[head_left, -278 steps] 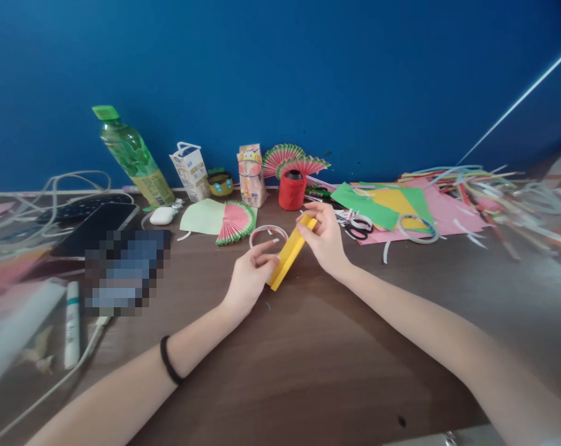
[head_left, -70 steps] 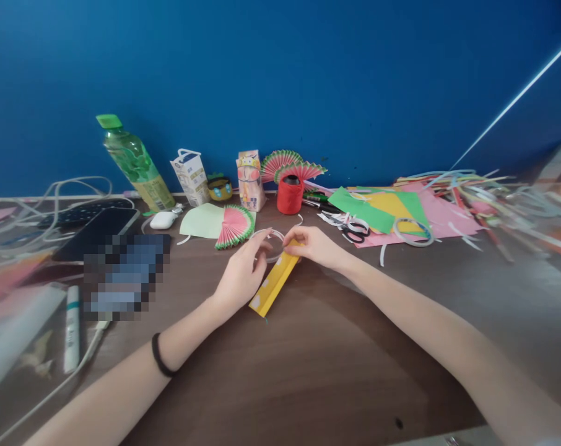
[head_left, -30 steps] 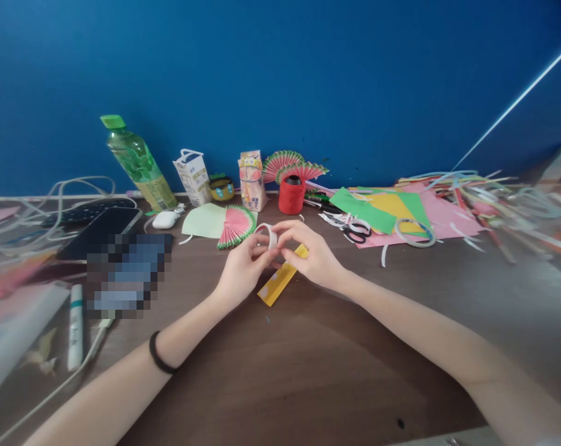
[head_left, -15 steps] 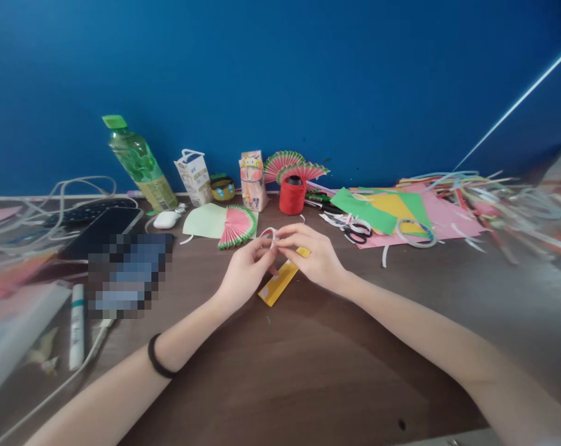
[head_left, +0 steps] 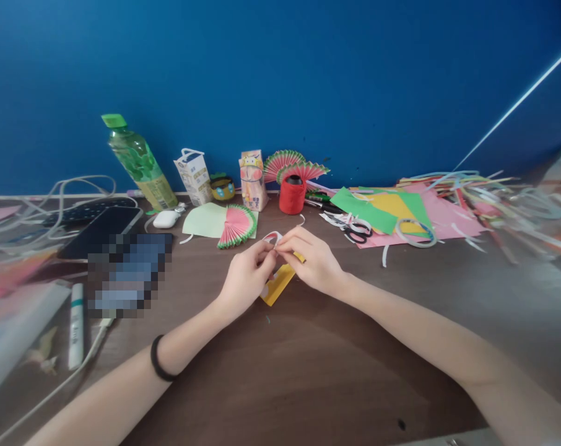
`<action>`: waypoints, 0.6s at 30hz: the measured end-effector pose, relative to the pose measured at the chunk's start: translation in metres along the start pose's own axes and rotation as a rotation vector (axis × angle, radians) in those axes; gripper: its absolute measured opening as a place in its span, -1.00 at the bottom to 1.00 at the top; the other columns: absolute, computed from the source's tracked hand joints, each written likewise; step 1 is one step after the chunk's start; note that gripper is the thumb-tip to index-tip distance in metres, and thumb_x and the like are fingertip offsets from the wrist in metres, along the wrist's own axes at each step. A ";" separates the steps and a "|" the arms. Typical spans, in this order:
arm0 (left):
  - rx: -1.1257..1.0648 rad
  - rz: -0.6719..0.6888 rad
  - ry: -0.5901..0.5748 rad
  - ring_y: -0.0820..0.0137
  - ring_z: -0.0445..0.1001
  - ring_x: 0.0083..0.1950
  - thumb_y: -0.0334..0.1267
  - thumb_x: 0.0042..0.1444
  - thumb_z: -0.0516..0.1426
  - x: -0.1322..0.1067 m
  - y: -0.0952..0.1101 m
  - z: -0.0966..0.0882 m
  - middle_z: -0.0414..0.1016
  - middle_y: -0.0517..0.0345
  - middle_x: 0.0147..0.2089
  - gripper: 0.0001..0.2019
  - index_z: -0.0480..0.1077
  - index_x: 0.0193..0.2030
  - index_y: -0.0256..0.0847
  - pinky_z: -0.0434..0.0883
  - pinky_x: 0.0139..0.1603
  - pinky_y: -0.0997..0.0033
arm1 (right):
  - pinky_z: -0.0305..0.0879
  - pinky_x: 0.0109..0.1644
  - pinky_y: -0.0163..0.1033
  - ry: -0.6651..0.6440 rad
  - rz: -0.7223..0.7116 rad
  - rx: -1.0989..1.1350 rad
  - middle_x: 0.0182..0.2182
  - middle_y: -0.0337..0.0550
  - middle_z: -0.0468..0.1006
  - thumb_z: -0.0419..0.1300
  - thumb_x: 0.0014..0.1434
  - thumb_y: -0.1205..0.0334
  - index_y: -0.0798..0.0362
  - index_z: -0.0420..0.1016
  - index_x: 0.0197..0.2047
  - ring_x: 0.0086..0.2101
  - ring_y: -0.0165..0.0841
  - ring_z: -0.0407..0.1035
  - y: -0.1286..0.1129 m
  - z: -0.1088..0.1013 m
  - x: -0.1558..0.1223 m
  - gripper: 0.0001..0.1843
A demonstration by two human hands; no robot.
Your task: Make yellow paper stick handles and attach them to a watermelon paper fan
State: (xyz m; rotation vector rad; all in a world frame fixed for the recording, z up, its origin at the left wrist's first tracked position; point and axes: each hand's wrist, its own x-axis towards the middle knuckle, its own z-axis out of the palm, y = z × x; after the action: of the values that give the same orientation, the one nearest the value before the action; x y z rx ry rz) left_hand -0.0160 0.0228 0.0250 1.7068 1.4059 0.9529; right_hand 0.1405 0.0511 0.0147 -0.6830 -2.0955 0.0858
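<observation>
My left hand (head_left: 246, 279) and my right hand (head_left: 311, 261) meet at the middle of the brown table (head_left: 308, 359). Both pinch a thin white tape ring (head_left: 272, 237) held just above the table. Under them lies a folded yellow paper strip (head_left: 277, 286), partly hidden by the fingers. A black band circles my left wrist.
Along the blue wall stand a green bottle (head_left: 136, 162), two small cartons (head_left: 192, 176), a red thread spool (head_left: 291, 194) and paper fans (head_left: 236, 225). Scissors (head_left: 355, 232), coloured sheets (head_left: 392, 214) and paper strips lie right. A phone (head_left: 101, 229), cables and a glue stick (head_left: 75, 325) lie left.
The yellow strip was held in both hands, then laid on the table. My hands picked up the white tape ring and now pinch it closer together, slightly lower.
</observation>
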 end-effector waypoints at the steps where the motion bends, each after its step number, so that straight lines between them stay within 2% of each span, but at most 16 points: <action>1: -0.024 -0.007 0.000 0.48 0.35 -0.54 -0.17 0.11 -0.02 0.000 0.001 0.000 0.35 0.31 -0.61 -0.82 0.30 -0.39 -0.21 0.24 -0.45 0.51 | 0.35 -0.24 -0.28 -0.003 -0.023 -0.046 -0.35 -0.10 0.45 0.01 0.20 0.40 0.07 0.38 -0.38 -0.29 -0.38 0.37 -0.001 0.000 -0.001 -0.83; 5: -0.168 -0.033 -0.019 0.51 0.33 -0.53 -0.19 0.09 0.00 0.000 0.003 0.003 0.30 0.33 -0.61 -0.83 0.25 -0.43 -0.21 0.24 -0.44 0.53 | 0.32 -0.32 -0.30 0.014 -0.149 -0.218 -0.43 -0.12 0.42 -0.02 0.20 0.43 0.07 0.34 -0.38 -0.36 -0.38 0.33 -0.001 0.001 -0.003 -0.82; 8: -0.274 -0.023 -0.037 0.54 0.24 -0.56 -0.20 0.07 0.02 0.000 0.003 0.004 0.22 0.35 -0.62 -0.85 0.23 -0.45 -0.21 0.20 -0.48 0.54 | 0.31 -0.35 -0.30 0.035 -0.182 -0.235 -0.47 -0.14 0.37 -0.02 0.20 0.43 0.06 0.31 -0.38 -0.38 -0.38 0.31 0.000 0.001 -0.003 -0.83; 12: -0.353 -0.013 -0.040 0.55 0.15 -0.57 -0.23 0.05 0.02 0.001 0.004 0.004 0.16 0.35 -0.63 -0.85 0.22 -0.48 -0.22 0.15 -0.51 0.54 | 0.32 -0.34 -0.29 0.041 -0.164 -0.140 -0.41 -0.14 0.35 -0.02 0.20 0.42 0.03 0.28 -0.34 -0.35 -0.38 0.29 -0.001 0.001 -0.003 -0.86; 18: -0.339 0.040 -0.033 0.53 0.21 -0.52 -0.22 0.08 0.01 0.008 0.007 -0.001 0.38 0.25 -0.50 -0.85 0.25 -0.44 -0.22 0.21 -0.45 0.51 | 0.31 -0.21 -0.23 0.087 -0.040 0.136 -0.37 -0.18 0.35 -0.01 0.21 0.42 0.00 0.24 -0.32 -0.28 -0.40 0.32 0.000 0.002 -0.002 -0.87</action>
State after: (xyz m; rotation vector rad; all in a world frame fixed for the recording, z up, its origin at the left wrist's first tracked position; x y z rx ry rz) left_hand -0.0127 0.0298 0.0329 1.4930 1.1180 1.1105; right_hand 0.1396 0.0501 0.0120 -0.5532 -1.9981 0.1719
